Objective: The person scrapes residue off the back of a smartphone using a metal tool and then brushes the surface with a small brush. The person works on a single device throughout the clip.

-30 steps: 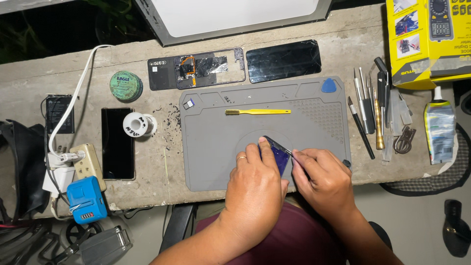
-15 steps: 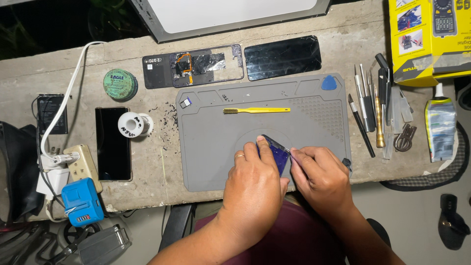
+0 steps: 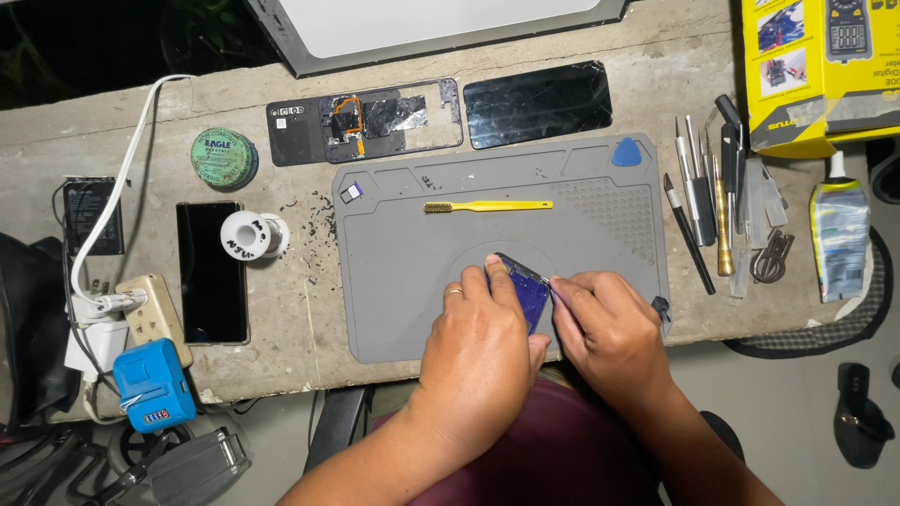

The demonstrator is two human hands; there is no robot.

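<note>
Left hand (image 3: 483, 351): clamped on blue part (image 3: 527, 292), mat's (image 3: 394, 281) near edge.
Right hand (image 3: 609, 328): closed on thin tool, tip at part's edge.
Care: part kept pinned; tip kept shallow.

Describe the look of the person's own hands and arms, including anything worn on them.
Both forearms are bare, with no sleeves, gloves or watch in view. The left hand wears a thin, plain ring on one finger. The right hand shows no ring or other jewellery. Nails on both hands look short and unpainted. A dark maroon garment shows below the arms.
</note>
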